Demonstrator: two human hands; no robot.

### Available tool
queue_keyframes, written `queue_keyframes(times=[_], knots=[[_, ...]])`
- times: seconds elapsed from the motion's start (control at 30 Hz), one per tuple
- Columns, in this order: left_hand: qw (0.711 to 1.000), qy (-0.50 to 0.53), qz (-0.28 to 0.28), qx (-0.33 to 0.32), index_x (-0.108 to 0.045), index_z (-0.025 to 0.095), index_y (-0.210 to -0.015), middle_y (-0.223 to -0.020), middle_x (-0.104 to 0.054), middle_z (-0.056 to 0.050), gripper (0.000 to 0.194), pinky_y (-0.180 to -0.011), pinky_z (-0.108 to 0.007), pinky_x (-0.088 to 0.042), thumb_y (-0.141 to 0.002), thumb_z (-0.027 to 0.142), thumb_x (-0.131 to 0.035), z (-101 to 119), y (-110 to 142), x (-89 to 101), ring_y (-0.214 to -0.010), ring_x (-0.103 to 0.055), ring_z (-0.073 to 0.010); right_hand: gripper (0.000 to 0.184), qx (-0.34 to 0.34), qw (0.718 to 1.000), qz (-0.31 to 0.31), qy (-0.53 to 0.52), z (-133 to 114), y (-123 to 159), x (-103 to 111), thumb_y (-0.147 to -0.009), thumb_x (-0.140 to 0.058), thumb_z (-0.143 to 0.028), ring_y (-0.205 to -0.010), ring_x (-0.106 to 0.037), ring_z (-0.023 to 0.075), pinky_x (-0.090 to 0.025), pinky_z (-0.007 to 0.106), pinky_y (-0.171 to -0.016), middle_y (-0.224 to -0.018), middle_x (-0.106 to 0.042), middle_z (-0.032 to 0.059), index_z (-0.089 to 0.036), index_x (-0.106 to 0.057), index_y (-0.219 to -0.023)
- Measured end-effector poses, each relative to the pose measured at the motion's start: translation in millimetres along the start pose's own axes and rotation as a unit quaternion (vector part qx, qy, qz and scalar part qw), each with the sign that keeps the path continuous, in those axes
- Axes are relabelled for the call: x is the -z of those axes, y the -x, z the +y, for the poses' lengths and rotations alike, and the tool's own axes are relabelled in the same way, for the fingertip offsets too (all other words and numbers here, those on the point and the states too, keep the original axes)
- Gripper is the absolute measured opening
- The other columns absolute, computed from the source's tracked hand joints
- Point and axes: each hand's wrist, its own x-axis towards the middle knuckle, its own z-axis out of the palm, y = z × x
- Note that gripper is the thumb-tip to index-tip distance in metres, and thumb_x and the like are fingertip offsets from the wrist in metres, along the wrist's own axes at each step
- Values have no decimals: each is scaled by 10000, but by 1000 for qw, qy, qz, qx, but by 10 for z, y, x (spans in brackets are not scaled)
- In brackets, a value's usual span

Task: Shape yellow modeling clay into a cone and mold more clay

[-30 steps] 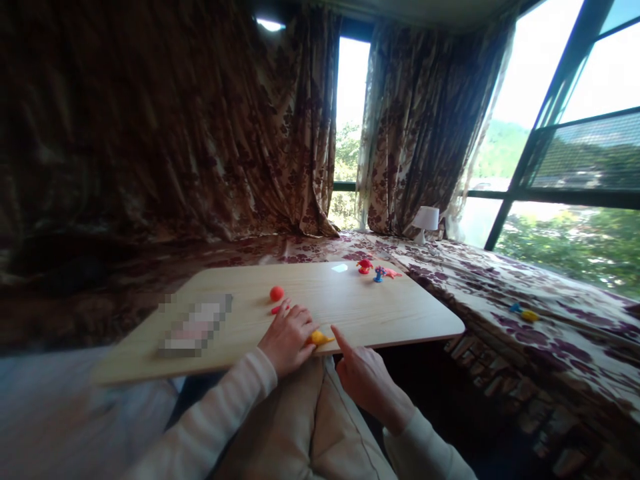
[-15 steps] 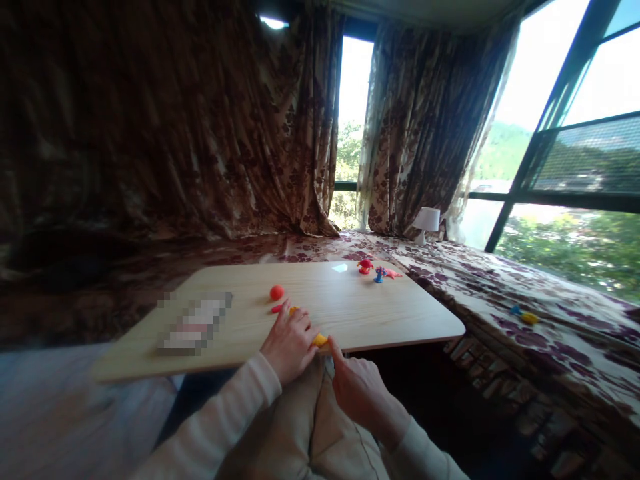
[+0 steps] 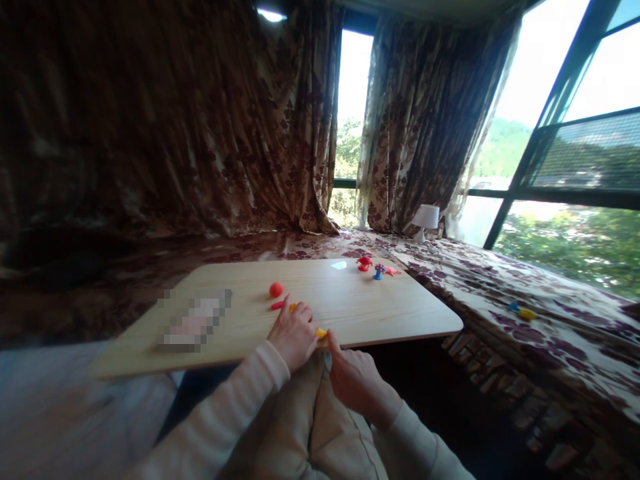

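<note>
Item one, lower centre of the frame: a yellow toy [image 3: 321, 333], at the near edge of the pale wooden table [image 3: 410, 307], partly hidden by the left hand [image 3: 294, 337]. We note that hand laid over it, fingers bent and close together; how firmly they grip, we cannot tell. More yellow shows by its fingertips, though we cannot tell whether it belongs to the same toy. The right hand [image 3: 357, 380] has its index finger extended to the toy's right end, touching or just beside it, the other fingers folded; we cannot tell whether they hold anything. Beyond the left hand we list a red stick [image 3: 277, 305] and a red ball [image 3: 276, 289]. Toward the table's far right corner: a red figure [image 3: 365, 264], a blue figure [image 3: 379, 271] and a flat pink toy [image 3: 392, 271]. At the table's left, a pixelated object [image 3: 195, 323]. Right of the frame, on patterned cloth [image 3: 450, 267]: a blue and yellow toy [image 3: 526, 313]. Farther back, a white lamp [image 3: 427, 217], upright, below flowered curtains [image 3: 410, 133].
</note>
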Motion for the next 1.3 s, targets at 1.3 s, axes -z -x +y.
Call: queue_keyframes(times=[1.3], knots=[[980,173,72,71,-696,217,-895,-890,-690,-55,195,-1016,-523,-325,-710,246,-638,-268,-68,-75,-964,-581,-254,492,-23,990,112,-88,354,-135,283,-821,-457,-169,-767,-687,273,-464,329,-654,-825,-731,147,-72,-515,-1299]])
